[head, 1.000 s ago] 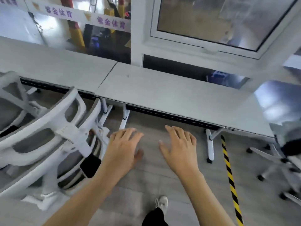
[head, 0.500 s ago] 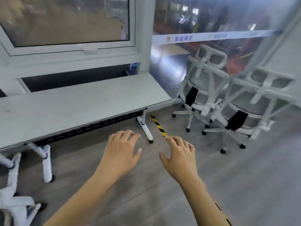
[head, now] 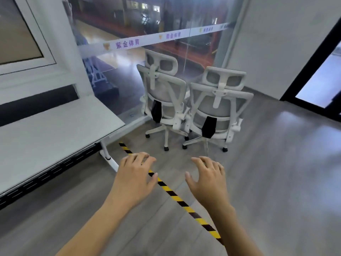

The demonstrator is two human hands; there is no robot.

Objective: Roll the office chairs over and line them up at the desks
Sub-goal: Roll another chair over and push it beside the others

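Office chairs, the left chair [head: 164,100] touching the right chair [head: 219,108], stand beside the desk [head: 55,133]. Left hand [head: 134,180] and right hand [head: 208,180] hover empty, fingers spread.

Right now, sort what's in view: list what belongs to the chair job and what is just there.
For the job:
left chair
right chair
desk
left hand, empty
right hand, empty

Just there:
striped floor tape
banner on the glass
window frame

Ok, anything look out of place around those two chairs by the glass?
Yes: both office chairs, left chair and right chair, stand by the glass wall, backs to the camera, away from the desk. Nothing looks damaged.
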